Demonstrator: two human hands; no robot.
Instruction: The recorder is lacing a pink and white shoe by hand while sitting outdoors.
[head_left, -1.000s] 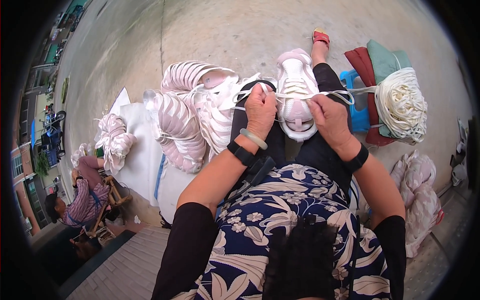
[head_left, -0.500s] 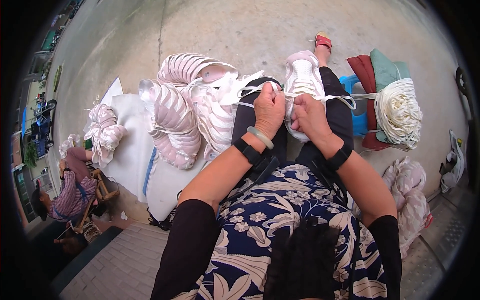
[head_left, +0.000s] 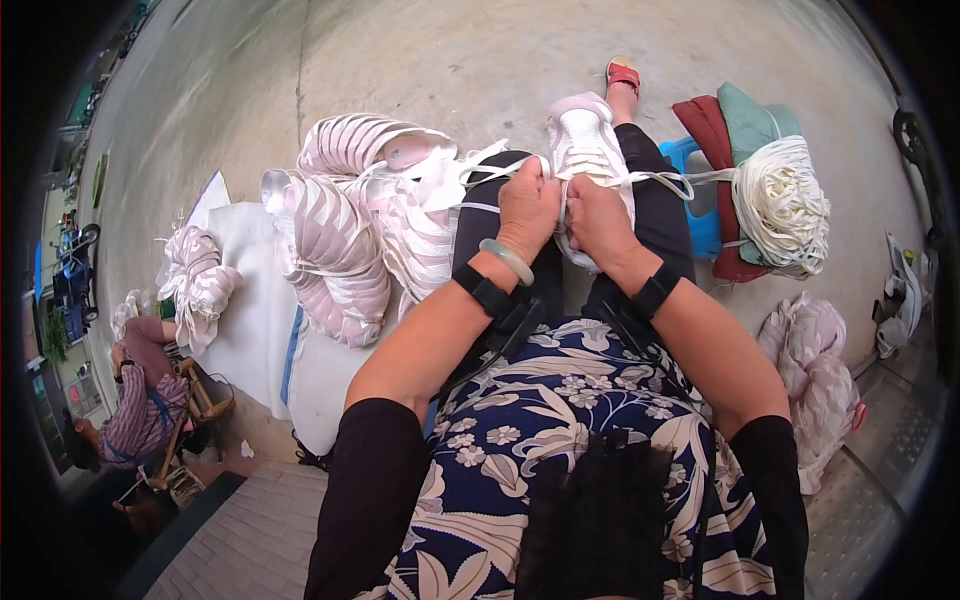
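Note:
A pale pink and white sneaker upper point(head_left: 585, 140) lies between my knees, toe pointing away from me. My left hand point(head_left: 530, 205) is closed at its left edge, pinching a white shoelace point(head_left: 655, 177). On the near part of the upper rests my right hand point(head_left: 598, 220), its fingers curled closed and close beside the left. The lace seems to run between my fingers, though my knuckles hide the grip. One lace end loops out over my right thigh; another crosses my left knee.
Left of me, bundled pink-and-white uppers point(head_left: 325, 260) lie on a white sheet point(head_left: 248, 270). A bunch of white laces point(head_left: 783, 205) rests on folded cloths over a blue stool point(head_left: 705, 235) to my right. More bundles point(head_left: 808, 370) sit behind it. Another person point(head_left: 150, 395) sits far left.
My hands have come closer together over the upper, and my right fingers have closed tighter. The whole view has shifted slightly, moving everything a little left and up.

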